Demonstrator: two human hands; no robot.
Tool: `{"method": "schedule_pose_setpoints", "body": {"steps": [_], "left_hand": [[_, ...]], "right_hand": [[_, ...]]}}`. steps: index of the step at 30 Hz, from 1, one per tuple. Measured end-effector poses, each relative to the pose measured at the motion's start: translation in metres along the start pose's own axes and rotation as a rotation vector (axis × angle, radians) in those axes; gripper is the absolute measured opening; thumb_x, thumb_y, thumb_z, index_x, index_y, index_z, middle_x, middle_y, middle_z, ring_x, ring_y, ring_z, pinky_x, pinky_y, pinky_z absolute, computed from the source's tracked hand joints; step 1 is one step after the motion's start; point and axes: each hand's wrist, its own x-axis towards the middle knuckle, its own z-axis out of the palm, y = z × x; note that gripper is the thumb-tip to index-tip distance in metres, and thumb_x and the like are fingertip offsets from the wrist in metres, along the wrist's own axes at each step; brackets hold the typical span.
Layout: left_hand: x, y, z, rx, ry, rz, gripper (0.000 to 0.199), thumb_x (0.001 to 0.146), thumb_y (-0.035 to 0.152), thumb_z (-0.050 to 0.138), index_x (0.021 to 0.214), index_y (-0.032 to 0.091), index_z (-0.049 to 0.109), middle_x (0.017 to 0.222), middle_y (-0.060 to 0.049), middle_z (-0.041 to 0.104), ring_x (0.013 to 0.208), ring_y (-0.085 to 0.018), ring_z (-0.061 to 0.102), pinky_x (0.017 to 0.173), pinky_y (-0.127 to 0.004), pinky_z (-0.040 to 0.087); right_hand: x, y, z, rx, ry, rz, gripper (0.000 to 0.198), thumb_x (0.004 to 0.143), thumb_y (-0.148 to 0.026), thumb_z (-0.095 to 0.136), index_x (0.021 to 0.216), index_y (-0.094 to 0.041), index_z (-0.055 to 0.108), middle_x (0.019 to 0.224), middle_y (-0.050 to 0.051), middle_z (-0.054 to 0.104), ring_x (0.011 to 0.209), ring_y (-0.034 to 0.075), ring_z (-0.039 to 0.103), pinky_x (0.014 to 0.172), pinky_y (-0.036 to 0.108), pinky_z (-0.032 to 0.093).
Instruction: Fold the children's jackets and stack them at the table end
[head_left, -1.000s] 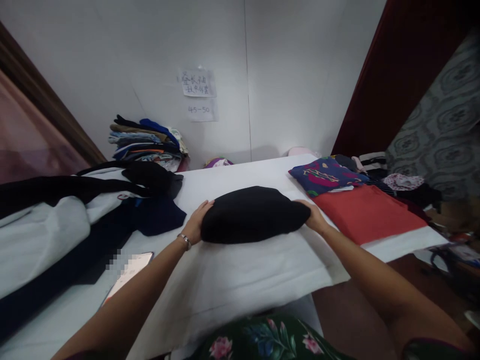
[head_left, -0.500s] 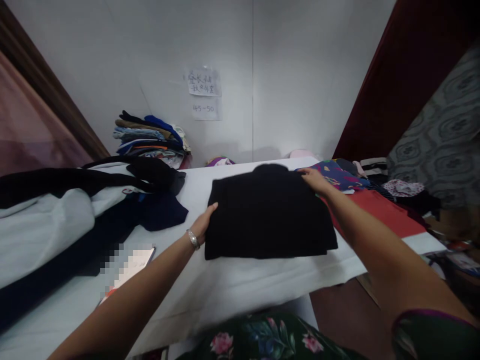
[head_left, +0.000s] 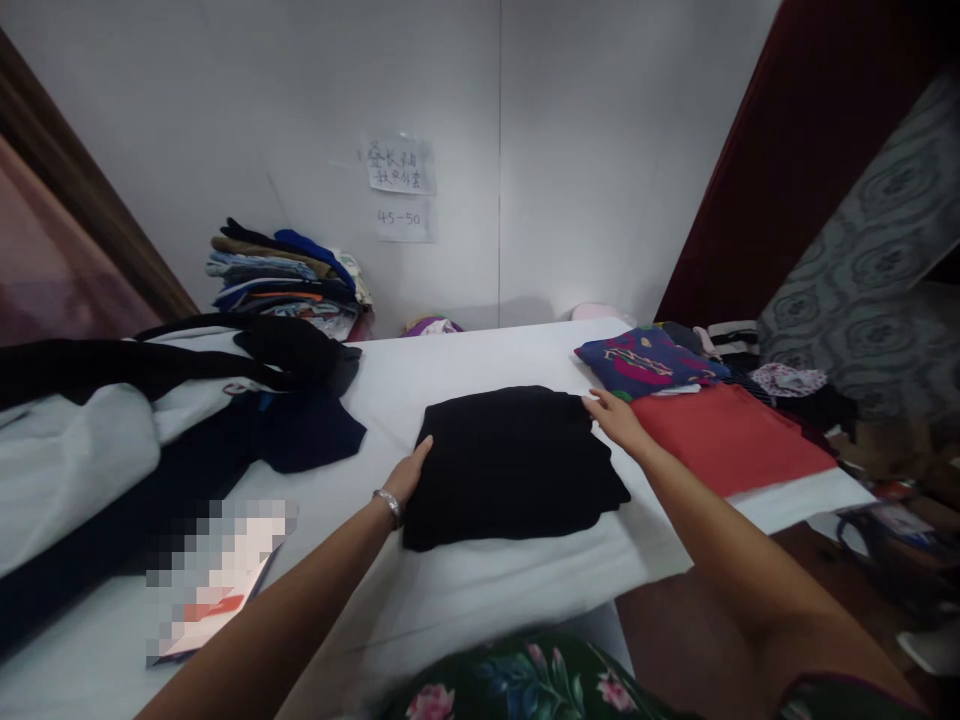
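Observation:
A folded black garment (head_left: pixel 510 475) lies nearly flat on the white-covered table (head_left: pixel 480 352) in front of me. My left hand (head_left: pixel 415 468), with a silver bracelet at its wrist, grips the garment's left edge; the thumb is on top and the other fingers are hidden. At the upper right corner, my right hand (head_left: pixel 611 415) has its fingertips pinched on the cloth. The lower right edge of the garment looks uneven. Just beyond the right hand is a folded blue-purple patterned garment (head_left: pixel 645 360), beside a folded red cloth (head_left: pixel 735 435).
Black, white and navy clothes (head_left: pixel 292 430) are heaped at the left. A tall stack of folded clothes (head_left: pixel 281 275) stands against the wall, left of paper signs (head_left: pixel 403 185). A partly blurred paper item (head_left: pixel 225 590) lies by my left forearm. More clothes (head_left: pixel 787 380) sit at the far right.
The black garment has come down and nearer to me, from held up and tilted to lying on the table. Both hands moved down with it, uncovering more of the patterned garment.

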Motion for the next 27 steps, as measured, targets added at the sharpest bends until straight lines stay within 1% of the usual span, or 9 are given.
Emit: {"method": "schedule_pose_setpoints", "body": {"steps": [3,5,7,11,16,19,21,24,27], "left_hand": [[-0.001,0.000,0.001,0.029,-0.028,-0.026,0.057,0.078,0.068,0.050,0.080,0.016,0.074,0.093,-0.012,0.075,0.093,-0.028,0.069,0.082,-0.034,0.055],[-0.001,0.001,0.001,0.049,0.000,-0.015,0.058,0.077,0.068,0.050,0.081,0.015,0.074,0.092,-0.012,0.075,0.093,-0.029,0.069,0.084,-0.035,0.054],[-0.002,0.001,0.001,0.070,0.022,0.006,0.059,0.076,0.068,0.052,0.082,0.014,0.074,0.090,-0.013,0.075,0.093,-0.030,0.068,0.085,-0.035,0.052],[-0.005,0.000,0.002,0.098,0.026,0.030,0.060,0.076,0.065,0.054,0.089,0.009,0.073,0.089,-0.015,0.074,0.096,-0.031,0.067,0.086,-0.036,0.051],[-0.002,-0.001,0.002,0.210,0.065,0.041,0.062,0.076,0.064,0.055,0.100,0.009,0.070,0.099,-0.016,0.073,0.102,-0.032,0.065,0.090,-0.036,0.048],[0.001,0.003,-0.005,0.363,0.106,0.059,0.071,0.077,0.065,0.052,0.117,0.007,0.062,0.112,-0.019,0.068,0.109,-0.034,0.061,0.095,-0.040,0.044],[-0.001,0.008,-0.006,0.479,0.159,0.160,0.074,0.079,0.063,0.051,0.130,0.009,0.051,0.124,-0.020,0.061,0.115,-0.034,0.057,0.099,-0.043,0.041],[-0.014,0.019,0.003,0.664,0.230,0.520,0.065,0.084,0.053,0.050,0.134,0.012,0.046,0.141,-0.018,0.047,0.130,-0.030,0.044,0.108,-0.043,0.033],[-0.032,0.027,0.023,0.851,0.165,0.819,0.056,0.086,0.048,0.050,0.132,0.016,0.049,0.149,-0.015,0.037,0.138,-0.028,0.031,0.113,-0.046,0.023]], "right_hand": [[-0.026,-0.006,0.009,-0.082,-0.104,-0.041,0.066,0.081,-0.055,0.055,0.136,-0.019,0.048,0.099,0.009,0.068,0.090,0.024,0.065,0.085,0.039,0.049],[-0.035,-0.009,0.016,-0.116,-0.142,-0.066,0.071,0.078,-0.050,0.062,0.139,-0.020,0.045,0.106,0.010,0.068,0.096,0.025,0.064,0.088,0.040,0.049],[-0.036,-0.012,0.020,-0.067,-0.142,-0.132,0.066,0.077,-0.039,0.065,0.138,-0.022,0.047,0.116,0.009,0.065,0.105,0.025,0.062,0.092,0.040,0.047],[-0.025,-0.007,0.028,-0.013,-0.035,-0.354,0.047,0.079,-0.025,0.060,0.126,-0.026,0.058,0.127,0.006,0.060,0.118,0.023,0.054,0.103,0.040,0.040],[-0.026,0.015,0.044,-0.222,-0.114,-0.321,0.043,0.083,-0.027,0.055,0.126,-0.022,0.058,0.118,0.009,0.063,0.109,0.023,0.059,0.097,0.040,0.044],[-0.026,0.017,0.038,-0.237,-0.144,-0.284,0.047,0.083,-0.030,0.058,0.128,-0.022,0.056,0.120,0.009,0.063,0.109,0.023,0.059,0.096,0.037,0.044],[-0.020,0.011,0.026,-0.226,-0.141,-0.198,0.050,0.081,-0.034,0.060,0.129,-0.021,0.056,0.113,0.009,0.066,0.102,0.023,0.062,0.091,0.036,0.046],[0.000,-0.003,0.011,-0.193,-0.079,-0.122,0.053,0.083,-0.042,0.058,0.131,-0.020,0.054,0.100,0.007,0.070,0.091,0.022,0.064,0.085,0.034,0.047],[0.022,-0.016,0.015,-0.166,-0.040,-0.068,0.053,0.082,-0.044,0.058,0.128,-0.017,0.056,0.103,0.010,0.069,0.093,0.023,0.064,0.087,0.034,0.047]]}}
